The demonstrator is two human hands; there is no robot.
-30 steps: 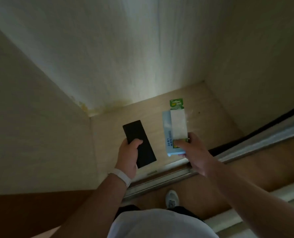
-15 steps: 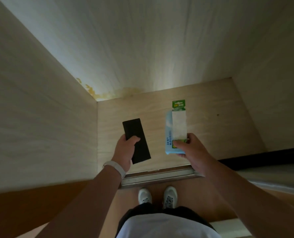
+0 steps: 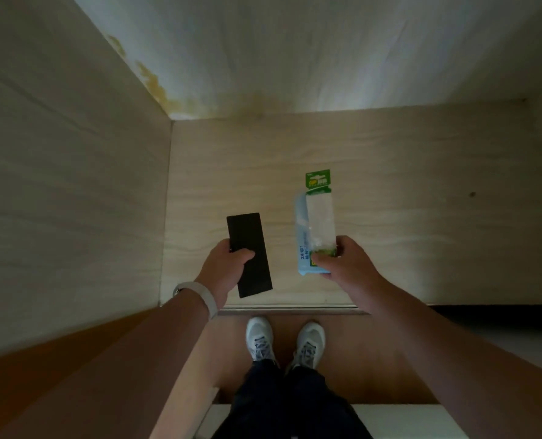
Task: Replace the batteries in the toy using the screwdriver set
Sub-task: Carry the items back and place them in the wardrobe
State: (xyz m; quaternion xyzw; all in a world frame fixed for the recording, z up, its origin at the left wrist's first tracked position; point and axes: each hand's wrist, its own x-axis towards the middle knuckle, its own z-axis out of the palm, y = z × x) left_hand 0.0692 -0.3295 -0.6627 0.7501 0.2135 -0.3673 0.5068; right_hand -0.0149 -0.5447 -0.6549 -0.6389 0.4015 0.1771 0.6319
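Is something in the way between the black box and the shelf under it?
Nothing visible. The left hand grips the black box over the shelf; the right hand holds the battery pack beside it.

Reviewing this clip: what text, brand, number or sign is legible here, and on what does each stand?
"24", then blurred characters: blue print along the blue pack held in the right hand.
Green card lying on that pack: white logo, too blurred to read.
Black case in the left hand: no text visible.
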